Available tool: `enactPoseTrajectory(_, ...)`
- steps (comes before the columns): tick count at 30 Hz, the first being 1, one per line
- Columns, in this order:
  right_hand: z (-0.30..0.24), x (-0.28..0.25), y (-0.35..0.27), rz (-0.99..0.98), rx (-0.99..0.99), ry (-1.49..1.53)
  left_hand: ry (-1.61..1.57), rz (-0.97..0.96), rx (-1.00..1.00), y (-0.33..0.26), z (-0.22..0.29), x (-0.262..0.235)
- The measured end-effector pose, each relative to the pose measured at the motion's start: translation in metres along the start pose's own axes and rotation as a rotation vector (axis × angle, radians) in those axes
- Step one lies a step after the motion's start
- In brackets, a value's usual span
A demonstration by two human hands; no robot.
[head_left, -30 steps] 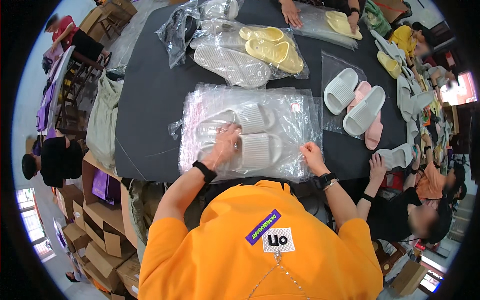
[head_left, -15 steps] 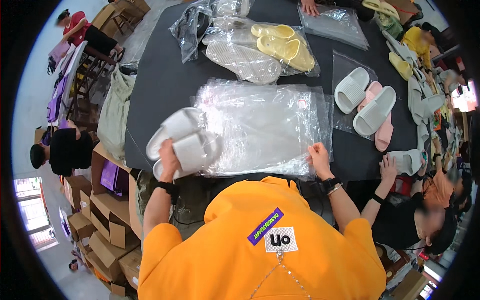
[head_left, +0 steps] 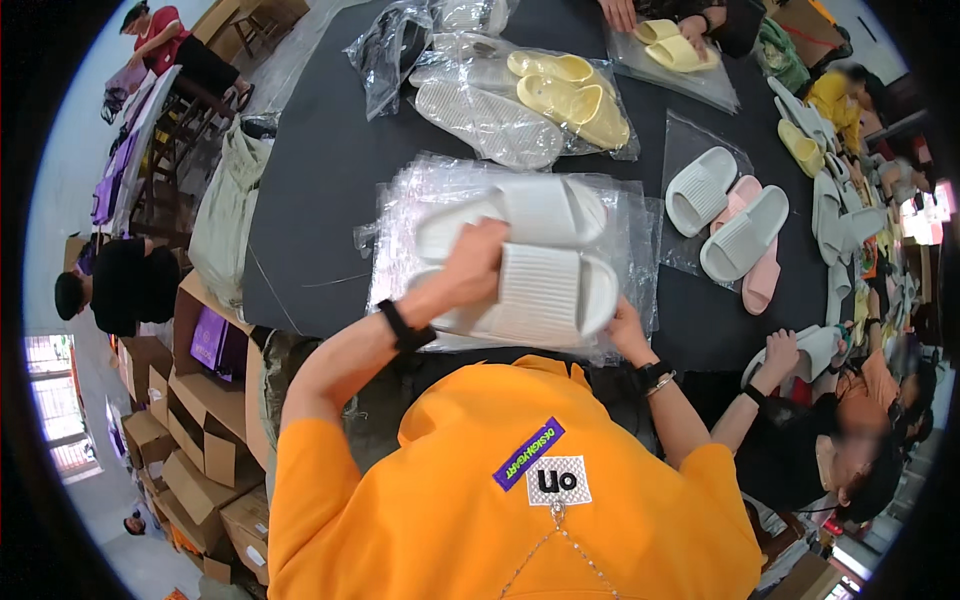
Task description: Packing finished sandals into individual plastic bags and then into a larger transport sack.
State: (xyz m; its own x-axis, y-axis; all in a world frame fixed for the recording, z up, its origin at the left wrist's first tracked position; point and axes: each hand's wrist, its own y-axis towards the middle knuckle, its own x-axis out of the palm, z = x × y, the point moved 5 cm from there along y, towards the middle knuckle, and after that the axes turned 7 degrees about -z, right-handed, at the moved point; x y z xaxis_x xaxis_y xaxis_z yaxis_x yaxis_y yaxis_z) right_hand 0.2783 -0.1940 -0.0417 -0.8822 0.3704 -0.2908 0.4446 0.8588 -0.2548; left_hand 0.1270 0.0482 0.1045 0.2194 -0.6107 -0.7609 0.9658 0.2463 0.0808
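A pair of pale grey ribbed slippers (head_left: 540, 290) lies sideways over a stack of clear plastic bags (head_left: 400, 250), open toes to the right. My left hand (head_left: 474, 266) grips the pair in the middle, its fingers between the two straps and partly hidden. At the stack's right front corner, my right hand (head_left: 626, 332) pinches the edge of a plastic bag, close beside the toe of the nearer slipper. That slipper partly covers my right fingertips.
Bagged yellow clogs (head_left: 575, 95) and grey slippers lie farther back. Loose grey slippers (head_left: 745, 235) and pink slippers (head_left: 762, 275) are to the right. Another person's hand (head_left: 695, 35) touches yellow slippers at the far right. Cardboard boxes (head_left: 205, 420) stand left of the black table (head_left: 310, 200).
My left hand has carried the grey slippers rightward from the stack's left side to over the bags. At the far right, a person has put yellow slippers on another bag pile.
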Motion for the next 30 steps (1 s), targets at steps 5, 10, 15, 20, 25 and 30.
enactPoseTrajectory(5, -0.018, 0.010, 0.000, -0.039, 0.000, -0.011, 0.275, -0.166, -0.125, 0.041, -0.047, 0.084)
enactPoseTrajectory(10, -0.034, 0.009, -0.006, -0.015, -0.011, -0.151, 0.462, 0.081, -0.134, 0.044, -0.078, 0.048)
enactPoseTrajectory(15, -0.025, 0.011, -0.015, -0.042, 0.126, 0.084, 0.462, 0.032, -0.188, 0.020, -0.062, 0.026)
enactPoseTrajectory(20, -0.017, 0.006, -0.013, -0.069, 0.247, -0.023, 0.338, -0.078, -0.257, -0.037, -0.058, 0.053)
enactPoseTrajectory(25, -0.019, 0.005, -0.015, -0.044, 0.217, -0.129, 0.286, 0.347, -0.549, -0.120, -0.151, 0.023)
enactPoseTrajectory(30, -0.032, 0.007, -0.016, -0.023, 0.139, -0.173, 0.423, 0.400, -0.846, -0.165, -0.179, -0.055)
